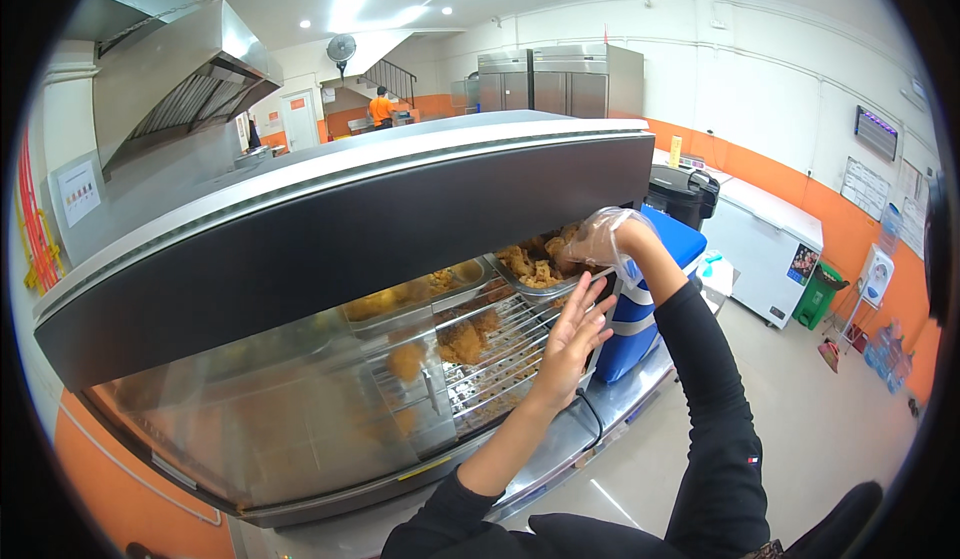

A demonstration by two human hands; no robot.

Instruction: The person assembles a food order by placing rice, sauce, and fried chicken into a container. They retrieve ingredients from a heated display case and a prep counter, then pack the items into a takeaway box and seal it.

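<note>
Operator: Head view. Where are the fried pieces [540, 268]?
Technician: In the steel pan [541, 291], toward the far right corner of the display cabinet [380, 204], beyond the wire rack [503, 347]. Separate browned pieces [462, 343] lie on the rack.

Operator: State of the hands?
Technician: Right hand [612, 243], in a clear plastic glove: at the pan's right edge, fingertips partly hidden; whether they pinch a piece cannot be told. Left hand [573, 337], bare: fingers spread, nothing held, raised before the rack's right edge.

Operator: Step in hand?
Technician: Judged to be handling pieces at the pan with the gloved hand.

Operator: What does the next move call for?
Technician: Likely a light, secure pinch, as the coating may crumble. Clear the pan's rim and the cabinet's dark upper panel. Keep the bare hand off the food.
</note>
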